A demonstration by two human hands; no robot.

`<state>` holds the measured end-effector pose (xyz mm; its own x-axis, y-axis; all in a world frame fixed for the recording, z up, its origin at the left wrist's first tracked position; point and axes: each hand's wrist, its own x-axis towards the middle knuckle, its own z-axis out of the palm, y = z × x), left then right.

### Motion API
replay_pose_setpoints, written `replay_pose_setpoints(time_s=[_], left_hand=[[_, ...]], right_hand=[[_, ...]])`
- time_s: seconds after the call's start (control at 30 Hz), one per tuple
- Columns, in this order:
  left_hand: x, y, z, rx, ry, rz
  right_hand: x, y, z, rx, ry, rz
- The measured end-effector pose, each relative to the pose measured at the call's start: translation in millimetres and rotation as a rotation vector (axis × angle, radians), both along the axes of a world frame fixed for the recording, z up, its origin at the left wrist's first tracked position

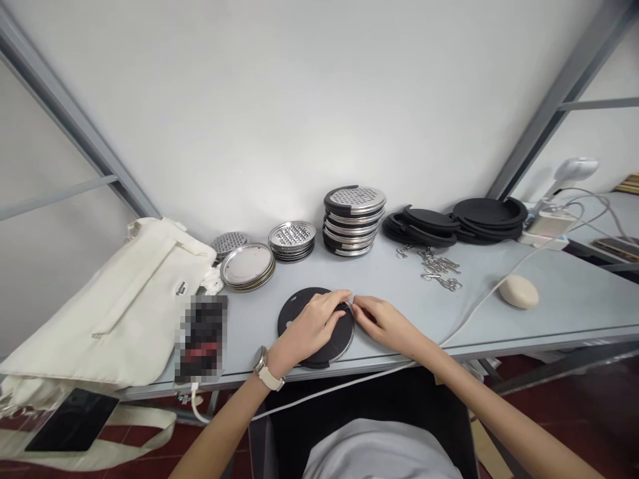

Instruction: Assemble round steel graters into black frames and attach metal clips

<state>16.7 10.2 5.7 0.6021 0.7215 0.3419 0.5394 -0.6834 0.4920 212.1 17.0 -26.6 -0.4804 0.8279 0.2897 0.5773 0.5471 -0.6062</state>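
A round black disc (289, 311) with a thin metallic edge at its lower right lies flat near the front of the table. My left hand (308, 327) lies over it, thumb and forefinger bent together at the disc's right rim. At that same rim, the closed fingertips of my right hand (382, 322) pinch a small shiny bit, too small to make out. Small metal clasps (440, 265) lie loose behind my right hand. Farther back stands a tall stack of metal grater discs with black rims (354, 223).
Left of the stack are more grater plates (292, 236) and plain metal discs (247, 265). Black round covers (489, 216) are piled at the right. A white bag (124, 299) and a blurred-out dark item (202, 339) occupy the left. A white cable (474, 309) crosses near a cream mouse-shaped object (519, 291).
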Motion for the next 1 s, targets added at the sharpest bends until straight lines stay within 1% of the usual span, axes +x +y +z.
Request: replay_pose_setpoints(time_s=[0.2, 0.43, 0.8, 1.0], left_hand=[[0.0, 0.6, -1.8, -0.014, -0.014, -0.007], [0.4, -0.5, 0.9, 0.016, -0.025, 0.005], [1.5, -0.6, 3.8, 0.086, 0.053, 0.053], [1.7, -1.6, 7.1, 0.079, 0.068, 0.048]], right_hand=[[0.6, -0.6, 1.5, 0.0, -0.014, -0.018], [0.0, 1.1, -0.6, 0.037, -0.04, 0.034], [-1.4, 0.1, 1.0, 0.063, -0.044, 0.031], [-2.3, -0.8, 3.2, 0.041, -0.045, 0.027]])
